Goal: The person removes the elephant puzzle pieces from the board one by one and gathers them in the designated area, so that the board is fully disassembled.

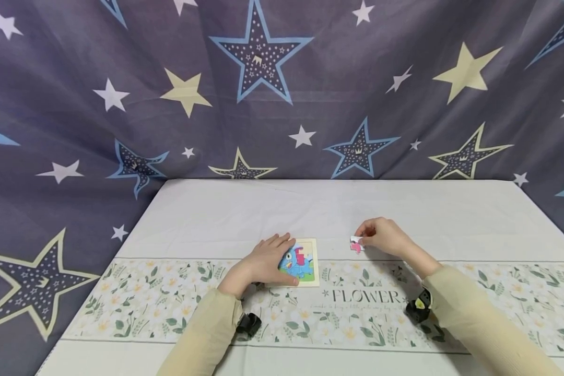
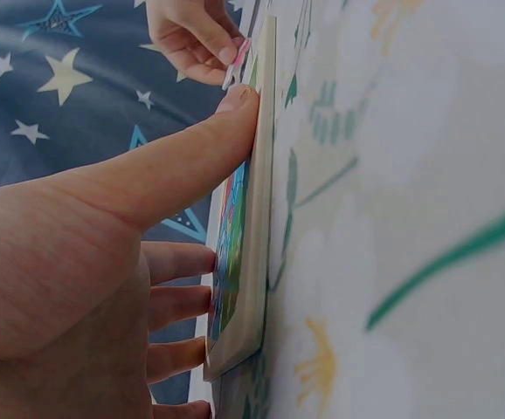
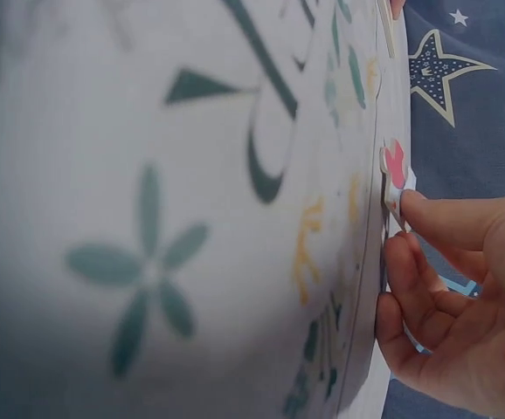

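A square jigsaw puzzle (image 1: 303, 263) with a pale wooden frame lies on the table, showing a blue animal over green ground. Across its left side rests my left hand (image 1: 269, 259), fingers extended and the thumb (image 2: 191, 161) pressing the near edge in the left wrist view. The palm and fingers hide the puzzle's left part. To the right of the board, my right hand (image 1: 384, 237) pinches a pink and white puzzle piece (image 1: 356, 244) between thumb and fingers. In the right wrist view this piece (image 3: 394, 170) is at the fingertips, close to the cloth.
A white tablecloth (image 1: 207, 214) with a floral band and the word FLOWER (image 1: 366, 296) covers the table. Behind the table hangs a dark curtain (image 1: 282, 125) with stars. Black devices (image 1: 249, 325) are strapped at both wrists.
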### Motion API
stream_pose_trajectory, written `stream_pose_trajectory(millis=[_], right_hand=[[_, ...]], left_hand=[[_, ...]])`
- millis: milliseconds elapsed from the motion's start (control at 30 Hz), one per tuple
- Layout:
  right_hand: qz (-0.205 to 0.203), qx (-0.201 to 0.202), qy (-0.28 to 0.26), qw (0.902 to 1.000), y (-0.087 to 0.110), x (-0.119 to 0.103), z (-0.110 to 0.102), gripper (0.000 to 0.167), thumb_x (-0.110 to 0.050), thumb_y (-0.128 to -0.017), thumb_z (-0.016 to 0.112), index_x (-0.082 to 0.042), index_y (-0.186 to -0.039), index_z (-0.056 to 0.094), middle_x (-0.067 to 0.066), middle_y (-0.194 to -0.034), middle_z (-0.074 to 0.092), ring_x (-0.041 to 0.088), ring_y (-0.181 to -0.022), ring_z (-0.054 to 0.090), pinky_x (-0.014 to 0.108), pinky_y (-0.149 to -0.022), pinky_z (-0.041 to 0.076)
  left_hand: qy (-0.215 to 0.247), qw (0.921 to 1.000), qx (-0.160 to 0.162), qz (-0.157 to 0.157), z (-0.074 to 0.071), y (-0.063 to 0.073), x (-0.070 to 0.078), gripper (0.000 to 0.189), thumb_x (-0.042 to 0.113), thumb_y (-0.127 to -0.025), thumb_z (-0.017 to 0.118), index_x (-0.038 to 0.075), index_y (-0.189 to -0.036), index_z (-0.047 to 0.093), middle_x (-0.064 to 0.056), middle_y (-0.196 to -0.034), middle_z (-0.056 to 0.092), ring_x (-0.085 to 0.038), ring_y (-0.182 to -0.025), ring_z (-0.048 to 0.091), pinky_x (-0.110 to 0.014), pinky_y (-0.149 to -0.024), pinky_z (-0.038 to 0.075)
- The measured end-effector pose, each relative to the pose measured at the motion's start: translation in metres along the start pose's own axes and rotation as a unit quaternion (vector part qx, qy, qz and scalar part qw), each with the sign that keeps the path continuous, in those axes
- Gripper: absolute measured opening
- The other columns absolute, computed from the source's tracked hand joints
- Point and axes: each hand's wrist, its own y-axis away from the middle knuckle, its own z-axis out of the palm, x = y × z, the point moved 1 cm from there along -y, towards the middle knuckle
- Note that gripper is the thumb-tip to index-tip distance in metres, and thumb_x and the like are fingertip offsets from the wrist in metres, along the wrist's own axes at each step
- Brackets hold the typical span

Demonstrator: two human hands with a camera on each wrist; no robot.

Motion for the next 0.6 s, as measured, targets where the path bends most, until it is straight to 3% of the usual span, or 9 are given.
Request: stream_pose_trajectory(millis=[600], right_hand=[[0.002, 0.002, 0.006, 1.0, -0.0014, -0.0005, 0.0026, 0.005, -0.009, -0.08, 0.066, -0.007, -0.083, 0.068, -0.001, -0.073, 0.062, 0.011, -0.065, 0.05, 0.028, -0.066, 0.04]], left_hand=[[0.006, 1.0, 0.003, 0.002, 0.0004, 0.0008, -0.0001, 0.094, 0.048, -0.073, 0.07, 0.009, -0.145, 0.024, -0.01, -0.152, 0.017, -0.034, -0.139, 0.012, -0.054, -0.109, 0.012]])
